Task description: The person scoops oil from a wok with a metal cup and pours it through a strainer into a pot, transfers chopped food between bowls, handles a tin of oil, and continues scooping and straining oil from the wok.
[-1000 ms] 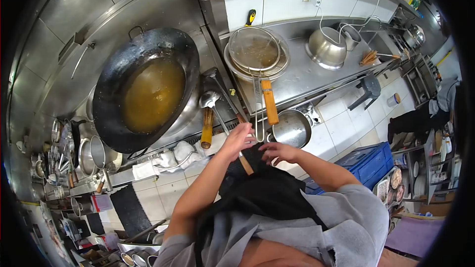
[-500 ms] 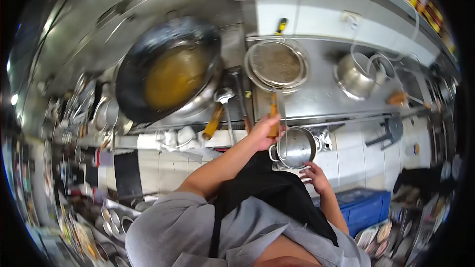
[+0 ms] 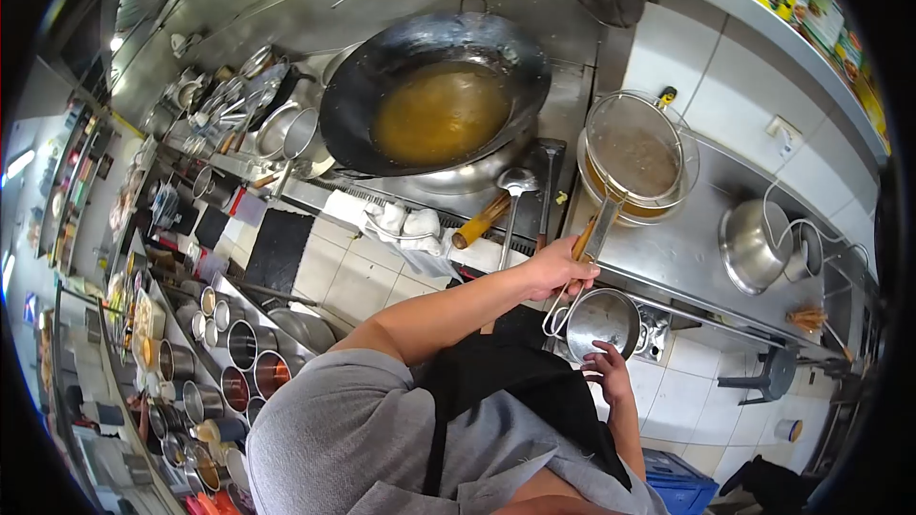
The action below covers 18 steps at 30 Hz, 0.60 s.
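My left hand (image 3: 563, 267) is closed around the long handle of a round mesh strainer (image 3: 634, 148). The strainer's mesh lies over a wide bowl (image 3: 689, 181) on the steel counter, and brownish matter shows through or in the mesh. Below that hand is a metal pot (image 3: 603, 317) with a greyish inside, standing lower than the counter. My right hand (image 3: 608, 370) is at the pot's near edge, its fingers apart and holding nothing. Whether it touches the rim I cannot tell.
A large black wok (image 3: 348, 110) with brownish-yellow liquid is at the left. Beside it lie a ladle (image 3: 516, 181) and a wooden-handled tool (image 3: 482, 219). A steel pot (image 3: 754, 248) stands at the right, and a grey stool (image 3: 763, 377) is on the floor.
My view has turned, so the wok and counter sit further right and the shelves at the left show more. My left hand keeps its hold on the strainer; my right hand stays by the pot.
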Each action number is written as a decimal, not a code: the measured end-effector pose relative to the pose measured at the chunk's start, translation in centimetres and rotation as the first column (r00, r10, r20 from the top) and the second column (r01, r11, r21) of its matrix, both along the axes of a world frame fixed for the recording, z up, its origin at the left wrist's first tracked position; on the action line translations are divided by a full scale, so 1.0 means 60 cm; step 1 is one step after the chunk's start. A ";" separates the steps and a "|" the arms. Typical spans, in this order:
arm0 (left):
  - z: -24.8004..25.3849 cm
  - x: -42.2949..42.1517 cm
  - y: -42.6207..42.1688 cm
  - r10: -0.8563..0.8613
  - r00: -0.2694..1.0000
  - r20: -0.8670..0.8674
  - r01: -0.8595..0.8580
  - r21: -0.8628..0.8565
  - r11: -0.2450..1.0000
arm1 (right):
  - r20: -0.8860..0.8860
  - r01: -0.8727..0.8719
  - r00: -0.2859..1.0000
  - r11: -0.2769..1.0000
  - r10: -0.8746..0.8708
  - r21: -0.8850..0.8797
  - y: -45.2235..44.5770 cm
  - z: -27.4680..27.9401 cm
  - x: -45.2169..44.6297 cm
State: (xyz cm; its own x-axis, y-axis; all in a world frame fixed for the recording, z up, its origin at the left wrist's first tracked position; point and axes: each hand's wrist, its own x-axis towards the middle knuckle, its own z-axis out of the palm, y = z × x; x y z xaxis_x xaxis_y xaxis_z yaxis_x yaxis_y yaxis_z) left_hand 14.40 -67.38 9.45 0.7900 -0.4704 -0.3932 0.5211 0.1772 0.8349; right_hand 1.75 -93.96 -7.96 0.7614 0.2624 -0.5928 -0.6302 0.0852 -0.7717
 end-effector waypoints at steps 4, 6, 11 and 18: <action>-0.006 0.004 0.042 0.003 1.000 -0.008 -0.003 0.046 0.999 | -0.016 -0.060 0.998 0.997 0.060 -0.045 0.020 0.005 0.009; -0.008 0.001 0.072 0.033 0.999 -0.027 -0.034 -0.008 0.999 | -0.020 -0.068 0.998 0.997 0.067 -0.048 0.032 0.009 0.015; 0.026 -0.008 0.206 0.193 0.981 0.014 -0.189 -0.145 0.971 | -0.001 -0.024 1.000 0.996 0.024 -0.083 0.062 0.012 0.029; 0.100 0.007 0.601 0.624 0.766 0.151 -0.611 -0.127 0.781 | -0.005 0.048 0.999 0.985 -0.049 -0.163 0.155 0.005 0.035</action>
State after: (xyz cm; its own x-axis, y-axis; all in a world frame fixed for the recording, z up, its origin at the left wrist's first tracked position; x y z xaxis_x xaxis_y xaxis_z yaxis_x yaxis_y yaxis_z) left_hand 14.80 -31.29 15.43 0.9707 0.1236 -0.2062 0.1262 0.4682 0.8746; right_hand 3.83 -84.68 -7.64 0.7654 0.1248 -0.6313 -0.6352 -0.0104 -0.7723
